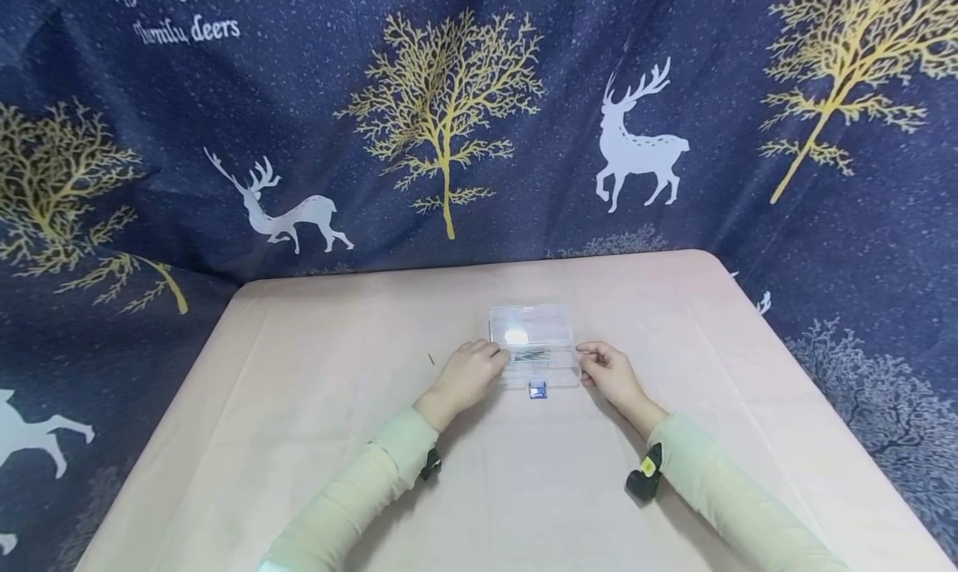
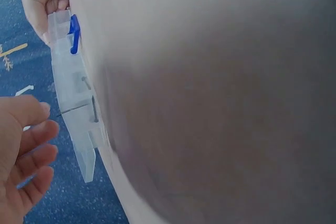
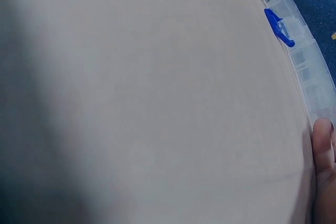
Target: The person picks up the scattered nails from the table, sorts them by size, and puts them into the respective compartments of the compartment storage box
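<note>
A clear plastic box [image 1: 540,377] with compartments lies on the table, lid raised at the back and a blue latch [image 1: 538,390] in front. Several thin nails [image 1: 531,355] lie inside. My left hand [image 1: 469,375] is at the box's left side, fingers bent; in the left wrist view a thin dark nail [image 2: 73,109] runs from its thumb and index fingertips across the box wall, seemingly pinched. With thumb and fingers my right hand [image 1: 609,375] grips the right end of the box. In the right wrist view, its thumb [image 3: 323,137] rests against that end.
A small brown stick-like piece [image 1: 431,359] lies on the pale tablecloth [image 1: 337,406] left of the left hand. Behind the table hangs a dark blue cloth [image 1: 479,140] with deer and trees. Each wrist wears a small black camera [image 1: 644,475].
</note>
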Available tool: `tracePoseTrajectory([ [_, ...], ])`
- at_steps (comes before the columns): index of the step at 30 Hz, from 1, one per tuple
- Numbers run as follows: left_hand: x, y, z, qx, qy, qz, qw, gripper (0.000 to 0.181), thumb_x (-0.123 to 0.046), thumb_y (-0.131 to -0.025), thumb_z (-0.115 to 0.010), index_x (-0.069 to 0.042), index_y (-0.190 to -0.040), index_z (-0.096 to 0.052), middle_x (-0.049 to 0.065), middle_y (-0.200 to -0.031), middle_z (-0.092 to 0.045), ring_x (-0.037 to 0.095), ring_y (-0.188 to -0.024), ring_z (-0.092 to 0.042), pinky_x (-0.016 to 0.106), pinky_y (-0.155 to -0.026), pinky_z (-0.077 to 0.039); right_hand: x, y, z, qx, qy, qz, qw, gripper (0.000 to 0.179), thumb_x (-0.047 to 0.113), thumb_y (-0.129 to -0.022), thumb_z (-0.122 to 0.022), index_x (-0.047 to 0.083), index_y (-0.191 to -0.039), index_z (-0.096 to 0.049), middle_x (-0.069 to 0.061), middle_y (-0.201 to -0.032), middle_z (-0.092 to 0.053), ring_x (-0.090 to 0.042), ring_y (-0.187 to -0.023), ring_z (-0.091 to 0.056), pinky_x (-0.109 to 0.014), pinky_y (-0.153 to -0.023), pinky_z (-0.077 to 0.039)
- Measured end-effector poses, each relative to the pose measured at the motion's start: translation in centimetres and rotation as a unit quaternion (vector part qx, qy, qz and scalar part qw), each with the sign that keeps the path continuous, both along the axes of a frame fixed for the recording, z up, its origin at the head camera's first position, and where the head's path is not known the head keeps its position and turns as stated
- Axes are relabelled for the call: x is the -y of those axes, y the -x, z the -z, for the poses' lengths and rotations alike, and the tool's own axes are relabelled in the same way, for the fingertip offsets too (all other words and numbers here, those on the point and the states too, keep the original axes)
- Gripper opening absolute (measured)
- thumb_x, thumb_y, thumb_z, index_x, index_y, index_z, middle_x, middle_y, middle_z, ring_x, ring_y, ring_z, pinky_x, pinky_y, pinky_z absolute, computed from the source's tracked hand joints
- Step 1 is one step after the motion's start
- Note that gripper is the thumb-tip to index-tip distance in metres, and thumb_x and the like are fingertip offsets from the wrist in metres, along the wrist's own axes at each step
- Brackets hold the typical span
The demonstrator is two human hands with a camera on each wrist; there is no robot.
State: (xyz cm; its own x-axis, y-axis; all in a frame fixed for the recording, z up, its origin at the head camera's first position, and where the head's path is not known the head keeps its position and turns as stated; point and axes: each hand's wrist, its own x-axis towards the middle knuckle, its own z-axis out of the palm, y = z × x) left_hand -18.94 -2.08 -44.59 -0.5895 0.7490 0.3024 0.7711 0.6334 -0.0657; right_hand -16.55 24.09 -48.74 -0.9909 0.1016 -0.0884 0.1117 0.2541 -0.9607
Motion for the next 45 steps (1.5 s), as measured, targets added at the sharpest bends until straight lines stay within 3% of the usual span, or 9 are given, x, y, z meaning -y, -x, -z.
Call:
tracePoseTrajectory([
  [9, 1.5, 0.3, 0.0, 0.017, -0.012, -0.027, 0.9994, 0.012, -0.017, -0.086, -0.067, -0.011, -0.095, -0.063, 0.001, -0.090, -0.066, 0.017, -0.084, -0.060, 0.029, -0.074, -0.053, 0.4, -0.2, -0.1, -0.007, -0.010, 0.002, 0.9999, 0.029, 0.004, -0.093, -0.054, -0.013, -0.118, -0.053, -0.018, -0.092, -0.063, -0.003, -0.059, -0.056, -0.017, -0.057, -0.053],
  [16, 4.3, 1.5, 0.0, 0.011, -0.042, -0.050, 0.9978, 0.011, -0.014, -0.084, -0.068, -0.009, -0.092, -0.063, 0.005, -0.086, -0.065, 0.021, -0.082, -0.061, 0.033, -0.070, -0.053, 0.4, -0.4, -0.8, -0.009, -0.016, -0.007, 0.9998, 0.029, 0.002, -0.094, -0.053, -0.015, -0.117, -0.051, -0.027, -0.096, -0.062, -0.003, -0.061, -0.056, -0.016, -0.056, -0.052],
  [19, 5.8, 2.1, -0.2, 0.020, -0.045, -0.077, 0.9958, 0.011, -0.012, -0.083, -0.068, -0.008, -0.091, -0.063, 0.007, -0.087, -0.064, 0.024, -0.082, -0.061, 0.036, -0.071, -0.053, 0.7, -0.7, -1.7, -0.008, -0.014, -0.010, 0.9998, 0.028, -0.001, -0.093, -0.052, -0.018, -0.116, -0.050, -0.031, -0.096, -0.060, -0.005, -0.061, -0.057, -0.017, -0.056, -0.053],
  [25, 8.5, 3.0, -0.6, 0.103, -0.040, -0.163, 0.9805, 0.019, -0.017, -0.087, -0.064, -0.007, -0.103, -0.064, 0.009, -0.095, -0.064, 0.026, -0.090, -0.060, 0.041, -0.080, -0.052, 0.7, -0.7, -1.7, -0.009, -0.003, -0.007, 0.9999, 0.028, 0.000, -0.093, -0.053, -0.017, -0.116, -0.051, -0.029, -0.095, -0.061, -0.003, -0.059, -0.056, -0.016, -0.056, -0.052],
  [29, 9.7, 3.3, -0.4, 0.146, -0.042, -0.192, 0.9695, 0.022, -0.017, -0.087, -0.064, -0.006, -0.107, -0.063, 0.009, -0.097, -0.063, 0.026, -0.093, -0.059, 0.044, -0.082, -0.051, 0.4, -0.3, -0.6, -0.012, -0.008, -0.002, 0.9999, 0.029, 0.003, -0.094, -0.054, -0.014, -0.118, -0.052, -0.022, -0.093, -0.062, -0.001, -0.059, -0.056, -0.016, -0.056, -0.052],
  [32, 10.2, 3.5, 0.0, 0.155, -0.045, -0.186, 0.9693, 0.022, -0.016, -0.087, -0.066, -0.007, -0.106, -0.064, 0.009, -0.097, -0.063, 0.027, -0.093, -0.059, 0.044, -0.082, -0.052, 0.3, -0.2, -0.3, -0.015, -0.018, -0.003, 0.9997, 0.029, 0.003, -0.094, -0.053, -0.014, -0.118, -0.052, -0.017, -0.090, -0.062, -0.002, -0.059, -0.056, -0.016, -0.057, -0.052],
  [37, 10.5, 3.7, 0.6, 0.174, -0.052, -0.142, 0.9731, 0.017, -0.015, -0.086, -0.068, -0.007, -0.101, -0.064, 0.009, -0.096, -0.062, 0.027, -0.092, -0.060, 0.043, -0.082, -0.052, 0.3, -0.1, -0.3, -0.015, -0.024, 0.000, 0.9996, 0.028, 0.002, -0.094, -0.052, -0.013, -0.117, -0.053, -0.013, -0.087, -0.062, -0.002, -0.060, -0.056, -0.017, -0.057, -0.053],
  [43, 10.5, 4.1, 1.4, 0.212, -0.063, -0.141, 0.9650, 0.011, -0.015, -0.088, -0.066, -0.009, -0.096, -0.064, 0.005, -0.094, -0.060, 0.023, -0.091, -0.059, 0.039, -0.085, -0.052, 0.5, -0.2, -0.2, -0.018, -0.014, -0.004, 0.9997, 0.028, 0.000, -0.092, -0.052, -0.015, -0.117, -0.053, -0.014, -0.087, -0.063, -0.001, -0.059, -0.056, -0.016, -0.056, -0.053],
  [45, 10.5, 4.3, 1.5, 0.210, -0.063, -0.138, 0.9659, 0.007, -0.015, -0.088, -0.066, -0.010, -0.093, -0.063, 0.004, -0.093, -0.059, 0.021, -0.089, -0.059, 0.037, -0.084, -0.052, 0.5, -0.3, -0.3, -0.016, -0.012, 0.002, 0.9998, 0.028, 0.000, -0.092, -0.052, -0.015, -0.117, -0.053, -0.014, -0.087, -0.063, -0.001, -0.058, -0.056, -0.016, -0.056, -0.053],
])
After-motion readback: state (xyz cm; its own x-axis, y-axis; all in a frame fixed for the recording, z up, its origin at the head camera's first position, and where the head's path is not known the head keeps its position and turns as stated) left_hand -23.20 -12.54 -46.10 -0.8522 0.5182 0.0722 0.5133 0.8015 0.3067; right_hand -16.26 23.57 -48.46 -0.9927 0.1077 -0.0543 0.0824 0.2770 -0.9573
